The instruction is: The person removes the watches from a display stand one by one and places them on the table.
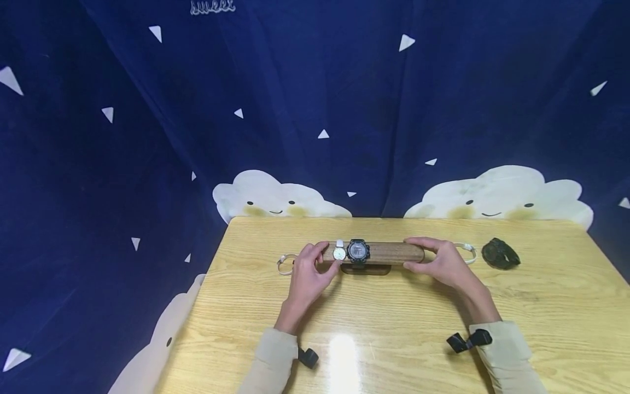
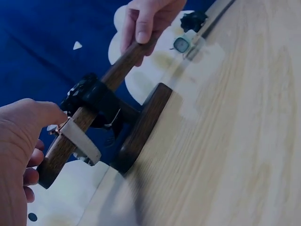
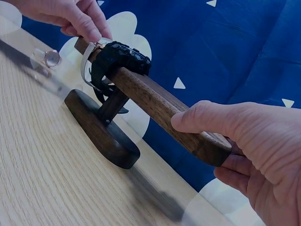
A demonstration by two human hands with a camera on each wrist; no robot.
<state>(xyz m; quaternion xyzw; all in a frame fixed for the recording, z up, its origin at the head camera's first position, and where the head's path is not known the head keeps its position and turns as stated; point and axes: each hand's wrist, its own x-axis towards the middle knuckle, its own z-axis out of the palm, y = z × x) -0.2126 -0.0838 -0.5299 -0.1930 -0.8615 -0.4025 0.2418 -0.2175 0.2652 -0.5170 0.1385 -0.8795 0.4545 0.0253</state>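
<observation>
A dark wooden watch stand (image 1: 397, 253), a T-bar on an oval base (image 3: 101, 132), stands toward the table's back. Near the bar's left end sits a white-strapped watch (image 1: 339, 253), its strap hanging round the bar. Beside it is a chunky black digital watch (image 1: 358, 250). My left hand (image 1: 307, 276) grips the bar's left end, thumb in front right at the white-strapped watch and fingers behind. My right hand (image 1: 447, 265) grips the opposite end, thumb along the near face and fingers beneath and behind.
A light-strapped watch (image 1: 285, 265) lies on the table left of my left hand. Another white watch (image 1: 468, 251) and a black watch (image 1: 500, 254) lie beyond my right hand. A blue curtain (image 1: 364, 109) hangs behind the wooden table (image 1: 394, 328).
</observation>
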